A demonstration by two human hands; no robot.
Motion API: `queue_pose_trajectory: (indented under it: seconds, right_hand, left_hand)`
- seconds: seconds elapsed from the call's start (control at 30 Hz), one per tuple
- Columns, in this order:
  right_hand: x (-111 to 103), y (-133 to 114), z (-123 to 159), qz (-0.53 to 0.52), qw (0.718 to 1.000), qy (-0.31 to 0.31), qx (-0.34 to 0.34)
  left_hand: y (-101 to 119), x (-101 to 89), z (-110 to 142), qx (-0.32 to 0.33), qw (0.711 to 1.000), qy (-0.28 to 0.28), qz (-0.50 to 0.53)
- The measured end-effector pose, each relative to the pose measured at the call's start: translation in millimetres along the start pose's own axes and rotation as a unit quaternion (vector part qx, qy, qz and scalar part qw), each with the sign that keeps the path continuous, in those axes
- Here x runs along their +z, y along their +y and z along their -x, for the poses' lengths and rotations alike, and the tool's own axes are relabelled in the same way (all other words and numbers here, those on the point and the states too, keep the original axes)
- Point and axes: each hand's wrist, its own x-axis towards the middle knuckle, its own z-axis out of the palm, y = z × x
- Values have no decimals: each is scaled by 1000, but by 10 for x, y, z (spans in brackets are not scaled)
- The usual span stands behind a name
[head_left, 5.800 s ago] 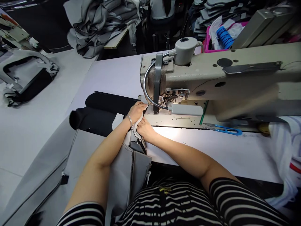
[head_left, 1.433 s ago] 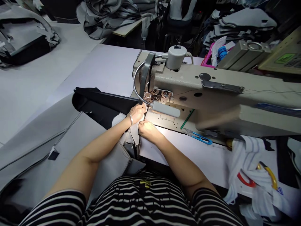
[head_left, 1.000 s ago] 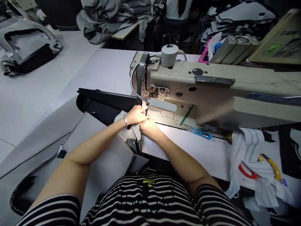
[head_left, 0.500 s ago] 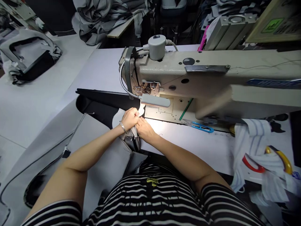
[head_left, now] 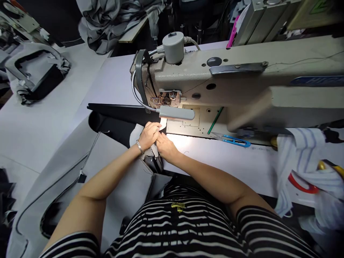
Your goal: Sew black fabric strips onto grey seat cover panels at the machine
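Observation:
My left hand [head_left: 149, 136], a bracelet at its wrist, has its fingers closed on the edge of a sewn fabric piece, just in front of the sewing machine's [head_left: 188, 73] needle area. Beside it, nearly touching, my right hand [head_left: 167, 147] pinches the same edge. A pale strip [head_left: 163, 123] runs from the fingers to beneath the small grey lamp [head_left: 176, 113], which hides the needle. The piece has a black part [head_left: 110, 123] lying on the table and a large grey panel [head_left: 126, 184] draped to the left and toward my body.
Blue thread snips [head_left: 236, 141] and a green stick [head_left: 215, 121] lie right of the hands. Striped white fabric strips [head_left: 301, 150] and red-handled scissors [head_left: 302, 185] are farther right. Another grey-and-black sewn piece [head_left: 37, 75] rests at left; grey fabric is heaped [head_left: 102, 21] behind.
The view has shifted slightly. Both hands keep their grip near the lamp; my left fingers look a little flatter, and more of the pale strip shows.

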Motion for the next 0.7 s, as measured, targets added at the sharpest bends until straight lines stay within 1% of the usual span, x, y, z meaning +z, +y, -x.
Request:
queue_pose_trajectory:
  seconds: [0.1,0.17,0.37,0.47,0.6,0.7]
  right_hand:
    - [-2,-17,-10,-25,1000,-14,11]
    - [-10,-28,-18,-40,999,-23,21]
    - [-27,-46,-29,-66,996,-33,46]
    - [15,-31,-12,-78,996,-15,44]
    - [100,22,-19,-90,995,26,26]
    - [106,69,-87,-101,994,28,29]
  left_hand:
    - [-20,36,-11,51,998,-29,-23]
    - [-53,61,-19,66,997,-39,-30]
    - [-154,113,1,99,994,-23,-38]
    - [-159,121,7,98,994,-28,-39]
    - [-182,118,-23,86,994,-48,-46]
    - [-245,117,-97,66,994,-73,-53]
